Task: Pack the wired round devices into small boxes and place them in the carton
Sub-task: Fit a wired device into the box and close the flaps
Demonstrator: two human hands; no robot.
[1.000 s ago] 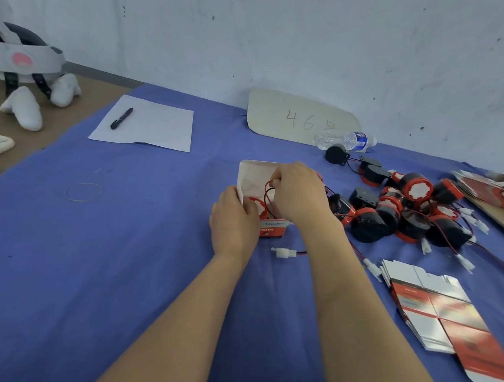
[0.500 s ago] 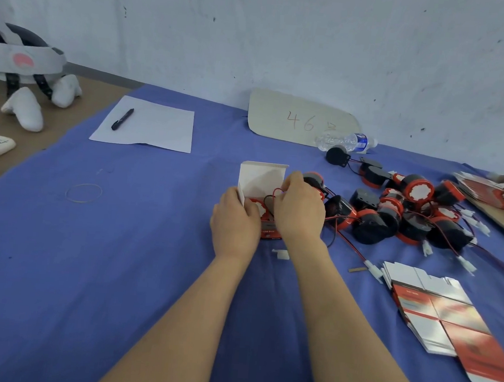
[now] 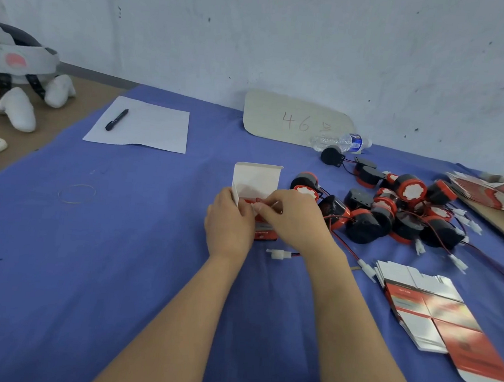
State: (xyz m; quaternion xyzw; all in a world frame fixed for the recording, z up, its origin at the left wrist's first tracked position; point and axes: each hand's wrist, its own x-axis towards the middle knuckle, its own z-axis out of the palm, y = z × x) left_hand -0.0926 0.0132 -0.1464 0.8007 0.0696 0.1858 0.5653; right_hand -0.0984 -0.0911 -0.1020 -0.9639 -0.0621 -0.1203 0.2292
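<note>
Cardboard box (image 3: 256, 179) gripped by left hand (image 3: 227, 223), right hand (image 3: 295, 220).

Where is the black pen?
In the head view, the black pen lies on the white sheet of paper, far left on the blue tablecloth.

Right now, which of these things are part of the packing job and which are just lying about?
Job: small box, loose round devices, flat unfolded boxes, white connector.
Lying about: pen, paper sheet, water bottle, rubber band, numbered card.
</note>
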